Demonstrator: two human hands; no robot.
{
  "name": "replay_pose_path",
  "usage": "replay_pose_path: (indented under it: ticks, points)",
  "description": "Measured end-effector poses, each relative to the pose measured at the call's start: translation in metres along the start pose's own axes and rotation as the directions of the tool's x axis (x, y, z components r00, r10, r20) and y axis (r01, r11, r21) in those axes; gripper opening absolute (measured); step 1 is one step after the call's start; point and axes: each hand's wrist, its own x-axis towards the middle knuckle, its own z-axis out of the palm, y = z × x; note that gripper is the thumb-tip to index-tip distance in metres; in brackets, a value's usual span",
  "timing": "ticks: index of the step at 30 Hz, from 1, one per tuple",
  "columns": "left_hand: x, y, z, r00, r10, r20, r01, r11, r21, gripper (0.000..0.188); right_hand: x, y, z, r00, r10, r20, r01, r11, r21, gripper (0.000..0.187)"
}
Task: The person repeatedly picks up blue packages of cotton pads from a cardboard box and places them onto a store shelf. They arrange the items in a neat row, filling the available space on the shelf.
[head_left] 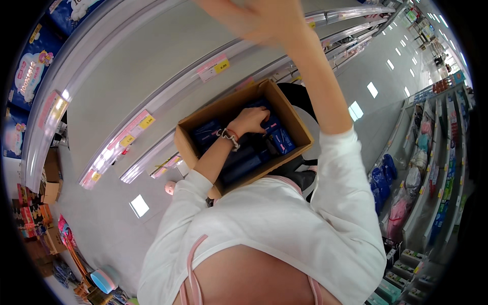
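Note:
An open cardboard box [295,118] full of dark blue packages stands in front of my body, below the shelves. My left hand [248,121] reaches into it, with fingers bent over a dark blue package [273,123] at the box's right end. More blue packages [206,130] lie at the left end and along the near side. My right hand [264,20] is raised over the upper grey shelf, partly beyond the picture's top edge. Motion blurs it, and its fingers do not show clearly.
Grey shelves [137,76] with clear label rails curve across the front. Blue packs [33,76] sit at the far left. On the right, an aisle [373,96] runs beside racks of hanging goods [419,157]. Brooms and a blue basin [103,280] stand lower left.

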Motion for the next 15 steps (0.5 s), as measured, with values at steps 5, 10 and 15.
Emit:
replay_pose_path:
  ticks: [5, 10, 15]
  points:
    - [0.006, 0.023, 0.005, 0.990, 0.091, -0.106, -0.083, 0.994, 0.077, 0.060, -0.102, -0.088, -0.067, 0.836, 0.539, 0.105, -0.520, 0.838, -0.164, 0.026]
    - [0.000, 0.031, 0.022, 0.978, 0.099, -0.183, -0.063, 0.980, 0.191, 0.076, -0.211, -0.148, -0.085, 0.237, 0.965, 0.111, -0.926, 0.259, -0.273, 0.023]
    - [0.010, 0.037, 0.039, 0.992, -0.011, -0.126, 0.047, 0.958, 0.284, 0.076, -0.279, -0.176, -0.087, 0.189, 0.981, -0.048, -0.958, 0.174, -0.227, 0.020]
